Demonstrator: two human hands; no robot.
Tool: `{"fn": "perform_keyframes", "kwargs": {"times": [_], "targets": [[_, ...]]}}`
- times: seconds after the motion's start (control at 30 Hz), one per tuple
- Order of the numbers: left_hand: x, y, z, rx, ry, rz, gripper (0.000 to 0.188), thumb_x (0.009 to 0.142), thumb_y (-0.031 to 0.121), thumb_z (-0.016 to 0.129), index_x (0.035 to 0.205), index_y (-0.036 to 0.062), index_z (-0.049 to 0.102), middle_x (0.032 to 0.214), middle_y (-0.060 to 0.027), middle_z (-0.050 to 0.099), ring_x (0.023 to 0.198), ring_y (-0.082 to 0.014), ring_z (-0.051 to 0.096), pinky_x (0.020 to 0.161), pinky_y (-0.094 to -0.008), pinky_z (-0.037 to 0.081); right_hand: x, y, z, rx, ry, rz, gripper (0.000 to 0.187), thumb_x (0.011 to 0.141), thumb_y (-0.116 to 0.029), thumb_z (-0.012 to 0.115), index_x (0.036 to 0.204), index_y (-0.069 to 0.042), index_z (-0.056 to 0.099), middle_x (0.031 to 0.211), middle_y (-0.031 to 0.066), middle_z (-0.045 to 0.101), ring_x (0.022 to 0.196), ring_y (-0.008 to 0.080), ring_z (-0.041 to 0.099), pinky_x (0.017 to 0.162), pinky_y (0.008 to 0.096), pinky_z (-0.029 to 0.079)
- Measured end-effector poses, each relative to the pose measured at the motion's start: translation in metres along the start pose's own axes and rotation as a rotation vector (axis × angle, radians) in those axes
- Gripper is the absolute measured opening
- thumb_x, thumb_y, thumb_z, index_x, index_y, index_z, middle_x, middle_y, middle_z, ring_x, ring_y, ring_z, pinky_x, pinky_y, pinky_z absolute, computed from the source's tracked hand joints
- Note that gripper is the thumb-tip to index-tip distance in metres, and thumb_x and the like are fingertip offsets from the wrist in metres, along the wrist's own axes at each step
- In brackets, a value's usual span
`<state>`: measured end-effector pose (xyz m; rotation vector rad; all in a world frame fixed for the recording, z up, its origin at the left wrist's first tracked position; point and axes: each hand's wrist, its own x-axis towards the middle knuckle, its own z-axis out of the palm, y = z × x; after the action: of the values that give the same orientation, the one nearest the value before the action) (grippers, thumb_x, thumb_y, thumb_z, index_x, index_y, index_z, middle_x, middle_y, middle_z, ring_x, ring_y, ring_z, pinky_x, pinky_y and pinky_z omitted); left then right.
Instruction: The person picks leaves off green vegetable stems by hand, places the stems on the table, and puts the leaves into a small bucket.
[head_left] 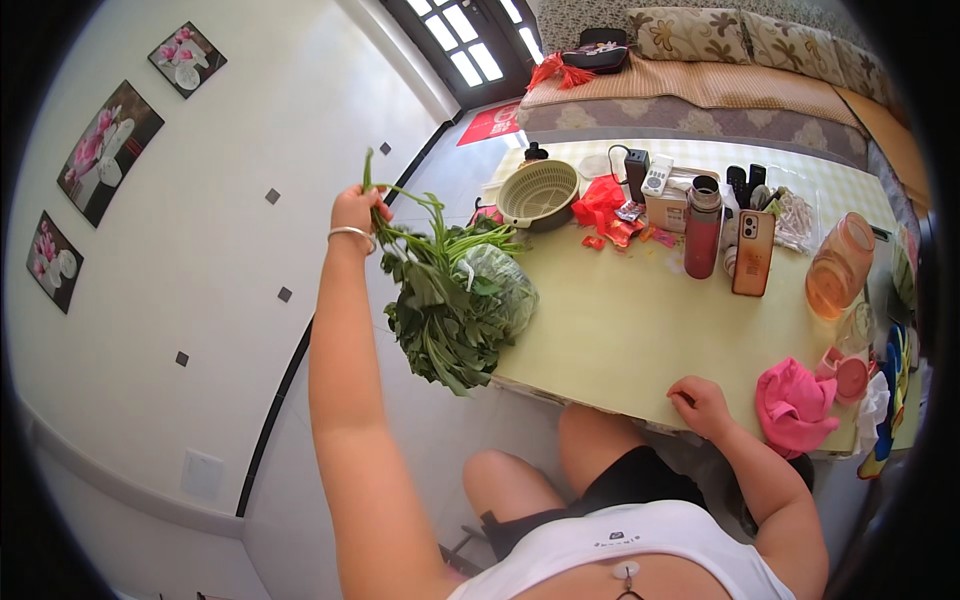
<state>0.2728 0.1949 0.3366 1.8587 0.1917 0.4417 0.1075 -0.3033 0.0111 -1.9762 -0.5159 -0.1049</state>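
Note:
My left hand [360, 216], a bangle at its wrist, is raised past the table's left end with its fingers closed around green stems. Below it hang the leafy greens [440, 318], a bunch of dark leaves whose stems overlap the table corner. Against them sits a clear plastic bag of greens [503, 285], near the table's left edge. My right hand [700, 405] rests on the front edge of the table, fingers curled in, with nothing visible in them. Just right of it lies a bunched pink cloth [795, 405].
On the yellow table [600, 320] stand a colander [540, 193], a red tumbler [703, 230], a phone [753, 253] propped upright, and a jar of amber liquid [840, 265]. Red plastic wrapping [607, 208] lies behind. A patterned sofa [690, 85] is beyond; a white wall [230, 150] is left.

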Motion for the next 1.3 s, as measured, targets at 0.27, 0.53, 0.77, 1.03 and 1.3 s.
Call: {"fn": "perform_keyframes", "kwargs": {"times": [0.27,0.53,0.77,1.03,1.3], "targets": [[-0.078,0.069,0.059,-0.382,-0.198,0.057,0.016,0.095,0.006,0.044,0.101,-0.0053,0.054,0.076,-0.0059,0.051,0.067,-0.0165,0.052,0.071,-0.0374,0.05,0.031,-0.022,0.031,0.385,-0.035,0.162,0.009,0.088,-0.005,0.06,0.094,0.0,0.064,0.078,0.005,0.064,0.069,0.0103,0.06,0.061,0.0254,0.048],[-0.157,-0.021,0.157,-0.671,-0.472,-0.09,0.019,0.092,0.008,0.05,0.105,-0.0045,0.057,0.073,-0.0028,0.049,0.067,-0.0151,0.048,0.069,-0.0349,0.047,0.125,-0.1,0.027,0.873,0.135,0.161,0.03,0.096,-0.028,0.053,0.106,-0.002,0.063,0.087,0.0039,0.064,0.077,0.0097,0.059,0.061,0.0232,0.044],[-0.19,-0.076,0.212,-0.825,-0.666,-0.255,0.023,0.096,0.018,0.051,0.104,-0.0027,0.056,0.074,-0.0029,0.048,0.068,-0.0161,0.046,0.069,-0.0342,0.044,0.17,-0.09,0.006,1.388,0.212,0.494,0.027,0.094,-0.033,0.058,0.102,-0.008,0.063,0.09,0.0012,0.066,0.072,0.0087,0.057,0.054,0.0193,0.04],[-0.177,-0.076,0.211,-0.688,-0.521,-0.147,0.021,0.099,0.016,0.045,0.102,0.0004,0.059,0.098,-0.0139,0.066,0.085,-0.0214,0.061,0.076,-0.033,0.048,0.167,-0.121,-0.021,0.778,0.258,-0.023,0.008,0.09,-0.009,0.057,0.092,-0.003,0.064,0.074,-0.0015,0.059,0.056,0.0042,0.047,0.049,0.0196,0.034],[-0.175,-0.074,0.217,-0.844,-0.593,-0.171,0.018,0.096,0.012,0.052,0.106,-0.0004,0.06,0.113,-0.0164,0.064,0.098,-0.0202,0.063,0.088,-0.0321,0.05,0.156,-0.135,0.011,0.366,0.199,-0.088,0.016,0.086,-0.012,0.064,0.09,0.004,0.065,0.065,0.0056,0.057,0.056,0.0087,0.049,0.052,0.0275,0.041]]}}
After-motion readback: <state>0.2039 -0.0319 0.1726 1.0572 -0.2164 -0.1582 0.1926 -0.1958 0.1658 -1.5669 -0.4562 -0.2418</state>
